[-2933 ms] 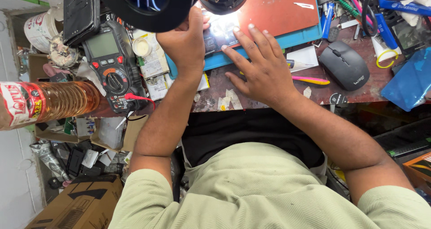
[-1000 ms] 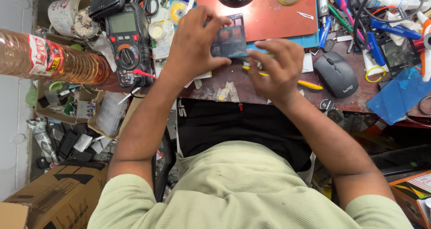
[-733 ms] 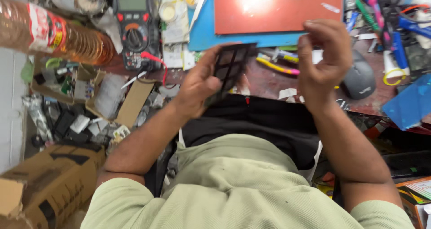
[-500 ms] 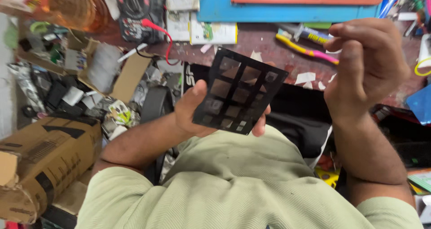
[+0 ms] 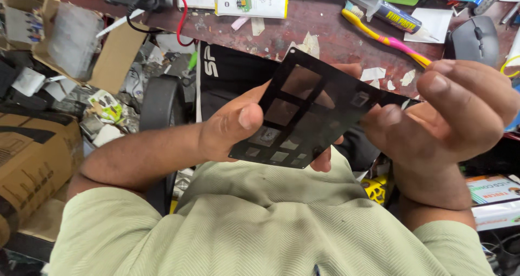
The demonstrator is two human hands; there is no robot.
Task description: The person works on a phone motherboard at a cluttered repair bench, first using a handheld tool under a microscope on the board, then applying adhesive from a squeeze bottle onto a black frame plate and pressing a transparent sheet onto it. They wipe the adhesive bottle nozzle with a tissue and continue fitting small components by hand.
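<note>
**A:** Where do you have the plate, and how are your hands set?

**B:** The thin black plate, pierced with square cut-outs of several sizes, is held up in front of your chest, well clear of the workbench. Your left hand is closed on its lower left part, thumb across the face and fingers behind. Your right hand is curled at its right edge, touching it; the fingertips are hidden, so I cannot tell whether it truly pinches.

**A:** How should you hold it well?

**B:** Judging from its thinness, support it at 2 edges and do not flex it. Keep your thumb off the small cut-outs near the lower edge, and keep the face tilted toward you so the openings read clearly.

**A:** Anything close by to mind?

**B:** The toothbrush, the syringe and the mouse lie on the bench beyond your right hand; keep the plate's corners apart from them.
</note>
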